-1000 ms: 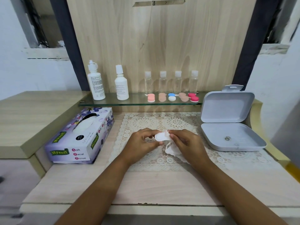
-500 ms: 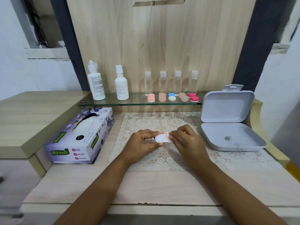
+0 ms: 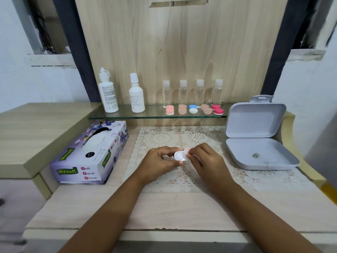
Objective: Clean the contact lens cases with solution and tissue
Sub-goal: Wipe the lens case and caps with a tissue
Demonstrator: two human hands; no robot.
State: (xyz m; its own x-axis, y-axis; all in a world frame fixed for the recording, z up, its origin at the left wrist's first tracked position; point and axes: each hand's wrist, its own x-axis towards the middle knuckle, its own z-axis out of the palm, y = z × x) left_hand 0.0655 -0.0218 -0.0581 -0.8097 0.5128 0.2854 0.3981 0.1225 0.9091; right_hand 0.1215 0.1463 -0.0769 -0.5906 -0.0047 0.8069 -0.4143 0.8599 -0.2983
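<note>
Pale wood desk top point(image 3: 182, 207) fills the lower view. Its front edge lies well behind the fingers, toward the person, and both forearms cross the band of wood between. A lace mat point(image 3: 164, 137) lies under the hands, its far edge beyond the fingertips, near the wooden back panel point(image 3: 182, 52).

Left of the fingers and well apart, a tissue box point(image 3: 91, 157) sits slantwise at the mat's left edge, with a raised side counter point(image 3: 36, 128) beyond it. Right of the fingers, near but not touching, a white hinged box point(image 3: 255, 154) stands open with its lid upright, close to the desk's right edge. Beyond the fingers and higher up, a glass shelf point(image 3: 156, 115) runs along the back panel. White walls flank both sides.

The left hand point(image 3: 158, 161) has its fingers and thumb curled round a white lens case point(image 3: 179, 155), held over the mat between the two hands. The right hand point(image 3: 206, 159) pinches the case's right end. A pale pink piece point(image 3: 187, 149) shows at those fingertips, but I cannot tell what it is.

Counted:
- one lens case in the hands
- two white solution bottles point(image 3: 108, 95) on the shelf
- four small clear bottles point(image 3: 182, 94) on the shelf
- five pairs of round caps point(image 3: 193, 110) on the shelf: pink, beige, blue with white, beige, red
- one tissue box
- one hinged box
</note>
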